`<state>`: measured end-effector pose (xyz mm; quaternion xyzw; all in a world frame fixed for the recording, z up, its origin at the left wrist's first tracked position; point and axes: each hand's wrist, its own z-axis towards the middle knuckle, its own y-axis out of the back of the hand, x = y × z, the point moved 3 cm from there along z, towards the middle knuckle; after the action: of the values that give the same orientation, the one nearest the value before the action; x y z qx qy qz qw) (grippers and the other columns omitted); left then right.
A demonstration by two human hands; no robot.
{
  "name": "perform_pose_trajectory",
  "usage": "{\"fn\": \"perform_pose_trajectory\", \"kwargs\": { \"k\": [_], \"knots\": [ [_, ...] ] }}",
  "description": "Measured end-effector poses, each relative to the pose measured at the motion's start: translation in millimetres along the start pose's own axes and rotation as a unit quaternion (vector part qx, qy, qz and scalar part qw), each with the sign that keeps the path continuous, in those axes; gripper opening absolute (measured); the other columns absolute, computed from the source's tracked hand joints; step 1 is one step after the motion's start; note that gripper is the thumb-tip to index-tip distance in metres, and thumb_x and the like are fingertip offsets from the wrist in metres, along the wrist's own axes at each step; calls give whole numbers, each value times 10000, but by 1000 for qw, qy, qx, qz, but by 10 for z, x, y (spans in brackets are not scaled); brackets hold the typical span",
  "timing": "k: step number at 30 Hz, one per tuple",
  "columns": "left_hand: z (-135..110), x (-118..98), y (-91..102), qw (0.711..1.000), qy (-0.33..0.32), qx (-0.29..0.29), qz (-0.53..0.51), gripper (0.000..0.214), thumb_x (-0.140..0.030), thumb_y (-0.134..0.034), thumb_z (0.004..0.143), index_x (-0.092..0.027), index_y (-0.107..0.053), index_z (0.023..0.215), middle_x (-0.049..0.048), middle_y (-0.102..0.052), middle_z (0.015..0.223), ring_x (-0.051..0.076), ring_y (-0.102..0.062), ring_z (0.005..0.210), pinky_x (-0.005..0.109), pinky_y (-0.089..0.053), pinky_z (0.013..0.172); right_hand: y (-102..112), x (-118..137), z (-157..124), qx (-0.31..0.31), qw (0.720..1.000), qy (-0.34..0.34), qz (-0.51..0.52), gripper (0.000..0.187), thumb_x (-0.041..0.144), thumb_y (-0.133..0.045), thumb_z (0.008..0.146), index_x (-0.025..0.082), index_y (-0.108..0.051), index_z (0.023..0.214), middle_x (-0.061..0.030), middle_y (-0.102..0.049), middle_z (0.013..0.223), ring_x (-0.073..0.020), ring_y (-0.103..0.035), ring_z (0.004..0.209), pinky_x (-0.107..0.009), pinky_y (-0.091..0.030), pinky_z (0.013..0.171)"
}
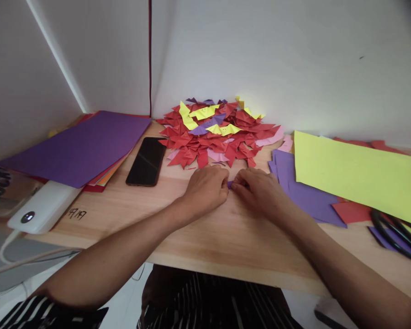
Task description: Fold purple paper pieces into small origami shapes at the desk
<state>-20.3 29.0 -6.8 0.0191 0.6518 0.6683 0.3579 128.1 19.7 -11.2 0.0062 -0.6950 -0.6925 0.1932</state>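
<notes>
Close together above the middle of the table, my left hand (208,183) and my right hand (255,187) both have their fingers closed. A small piece of purple paper (230,184) shows in the narrow gap between them, pinched from both sides. Most of it is hidden by my fingers, so its shape cannot be made out. Just beyond my hands lies a heap of folded paper pieces (205,148), mostly red. Yellow, purple and pink ones are among them, and some yellow ones carry small drawn faces.
A black phone (146,162) lies left of the heap. Farther left, a large purple sheet (85,146) tops a paper stack beside a white power bank (48,206). At right are purple paper pieces (308,196), a yellow sheet (359,173) and black scissor handles (393,235).
</notes>
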Motion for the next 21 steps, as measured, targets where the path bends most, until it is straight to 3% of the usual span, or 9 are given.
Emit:
{"fn": "perform_pose_trajectory", "kwargs": {
  "k": [11, 21],
  "knots": [
    [39, 9, 48, 999, 29, 31, 3, 92, -145, -493, 774, -192, -517, 698, 36, -600, 763, 178, -543, 733, 289, -381, 602, 32, 8, 88, 41, 999, 14, -2, 109, 286, -503, 873, 202, -550, 822, -50, -660, 849, -215, -572, 800, -310, -312, 651],
    [3, 17, 3, 999, 23, 7, 22, 92, -165, -473, 810, -183, -539, 748, 49, -616, 789, 187, -562, 751, 299, -416, 644, -14, 93, 2, -8, 999, -2, -41, 194, 373, -460, 908, 205, -515, 829, -83, -637, 916, -269, -565, 881, -360, -329, 707]
  ]
}}
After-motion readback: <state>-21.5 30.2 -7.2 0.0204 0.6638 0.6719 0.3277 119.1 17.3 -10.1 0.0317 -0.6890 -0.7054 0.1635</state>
